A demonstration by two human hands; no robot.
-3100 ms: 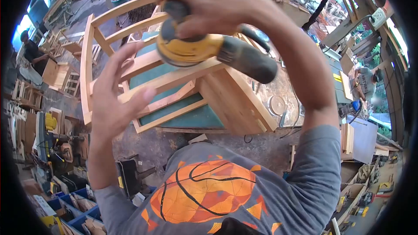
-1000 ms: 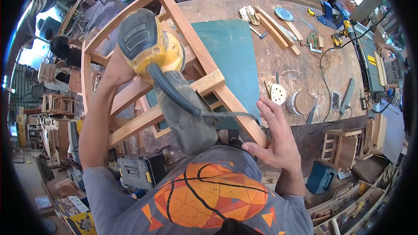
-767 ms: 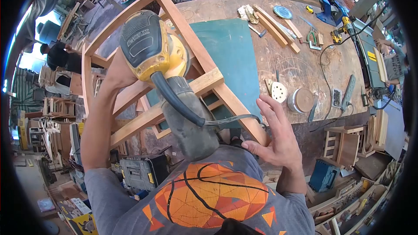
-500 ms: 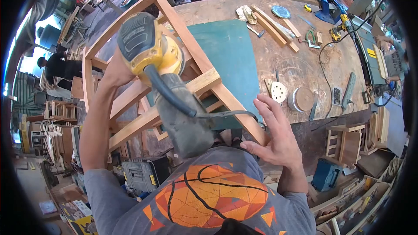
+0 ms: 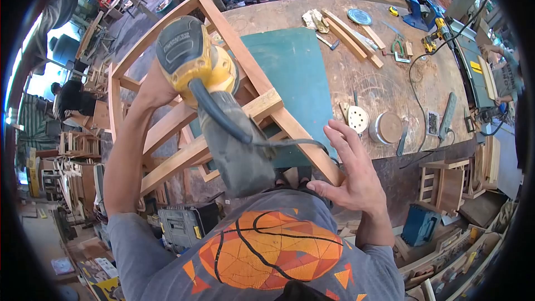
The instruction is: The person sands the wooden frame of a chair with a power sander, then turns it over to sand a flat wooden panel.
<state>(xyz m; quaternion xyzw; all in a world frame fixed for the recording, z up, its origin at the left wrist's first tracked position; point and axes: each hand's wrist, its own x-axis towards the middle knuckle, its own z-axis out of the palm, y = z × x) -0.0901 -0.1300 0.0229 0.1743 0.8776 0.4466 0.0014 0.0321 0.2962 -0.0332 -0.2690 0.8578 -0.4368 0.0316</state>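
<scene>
The power sander [image 5: 198, 69] sits left of centre in the frame, tilted over on its side, its yellow housing capped in black with raised lettering too soft to read here. A thick black sleeve curves down from it into a thin grey cord [image 5: 292, 142], and a long dust bag [image 5: 237, 153] – dark grey, scuffed and dull – hangs toward the bottom of the picture. The left hand [image 5: 157, 86] is clamped on the sander from its left side, the fingers hidden behind the housing. Around and behind it is a wooden frame [image 5: 241, 56] of pale, reddish-tinged bars, bare and smooth-looking, with a squared bar end near the centre. The right hand [image 5: 356, 178] is well apart from the left, fingers spread and thumb out, beside the frame's lower right end; whether it touches the wood I cannot tell. Beyond the frame, a green mat [image 5: 292, 72] covers part of the scratched brown workbench [image 5: 384, 92]. Right of centre lie a perforated sanding disc [image 5: 357, 119] – pale, with dark holes – and a round tin [image 5: 389, 127].
</scene>
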